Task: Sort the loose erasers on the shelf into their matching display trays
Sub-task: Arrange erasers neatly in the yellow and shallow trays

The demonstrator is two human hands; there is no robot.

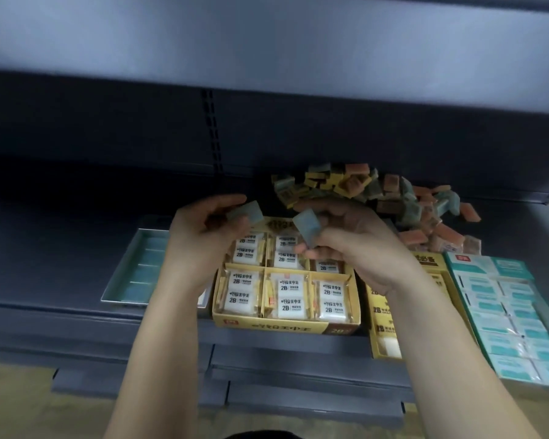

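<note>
Dark shelf (61,248): left hand (203,236) pinches a blue eraser (246,213), right hand (355,245) pinches a second blue eraser (306,228), both above the yellow 2B tray (267,326). Loose eraser pile (377,191) sits just behind the right hand.

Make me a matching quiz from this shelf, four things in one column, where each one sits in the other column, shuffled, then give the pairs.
Things
1. grey tray
2. yellow six-compartment box
3. teal box
4. loose eraser pile

Places
A. back of the shelf, behind the boxes
B. far right
C. far left
D. front centre

Pairs: 1-C, 2-D, 3-B, 4-A
</note>
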